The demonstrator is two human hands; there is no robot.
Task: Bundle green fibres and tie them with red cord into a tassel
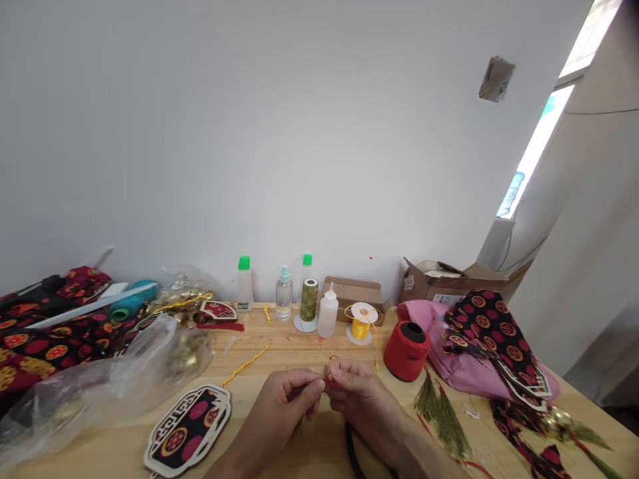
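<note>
My left hand (289,406) and my right hand (367,399) meet over the front middle of the table, both closed in a pinch with their fingertips almost touching. A tiny thin loop (333,358), perhaps wire or thread, pokes up at the right fingertips; what else they pinch is too small to make out. Under my right wrist runs a black cord (352,451). Left of my hands lies a pale-framed ornament (187,429) with dark patterned fabric and a twisted yellow cord (245,366). A red thread cone (407,352) and green tassels (442,412) are to the right.
Along the wall stand a green thread spool (309,301), a white squeeze bottle (327,313), a yellow cord spool (361,328) and a cardboard box (439,279). Plastic bags (114,379) and patterned fabric (40,339) fill the left; pink cloth (459,366) covers part of the right.
</note>
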